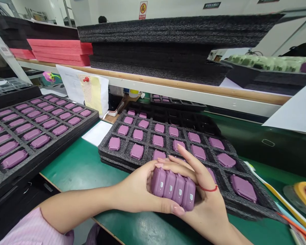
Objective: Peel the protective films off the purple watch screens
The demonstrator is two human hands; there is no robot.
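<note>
Between my two hands is a row of several small purple plastic devices [170, 185], pressed side by side, each with a small silvery button on its edge. My left hand [137, 190] is closed round the row from the left, with its thumb along the lower side. From the right, my right hand [211, 207] cups the row; a thin red band circles one finger, and part of its grip is hidden. Just behind my hands lies a black foam tray [121, 153] with purple devices in many of its compartments.
At the left stands another black foam tray [78, 128] full of similar devices. A shelf [173, 89] with stacked black foam [155, 61] and red foam [58, 51] crosses the back. Tape rolls [304, 194] and a yellow-and-white toothbrush-like stick [275, 194] lie at the right.
</note>
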